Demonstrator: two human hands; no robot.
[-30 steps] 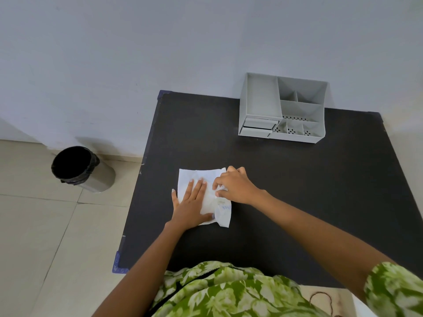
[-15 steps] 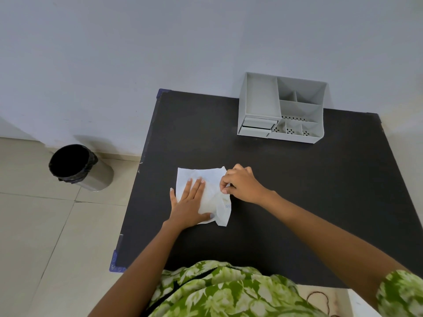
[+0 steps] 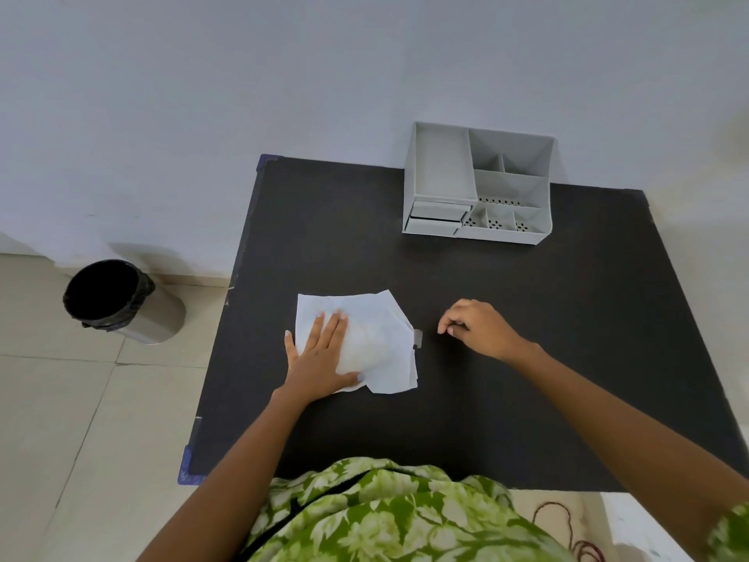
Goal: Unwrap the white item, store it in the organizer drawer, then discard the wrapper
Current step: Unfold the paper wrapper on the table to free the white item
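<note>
Left hand (image 3: 320,358) lies flat, fingers spread, on the white wrapper (image 3: 377,338); right hand (image 3: 480,328) curls loosely beside it, holding nothing I can see.

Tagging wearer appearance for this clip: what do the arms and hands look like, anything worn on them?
Both arms are bare from the short sleeves down. The left hand and right hand wear no gloves; no rings, watch or bracelets show. The garment is green with a pale leaf print, and its right sleeve matches. Fingernails look pale.

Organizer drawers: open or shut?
Shut: both drawers sit flush in the organizer front, none pulled out.
</note>
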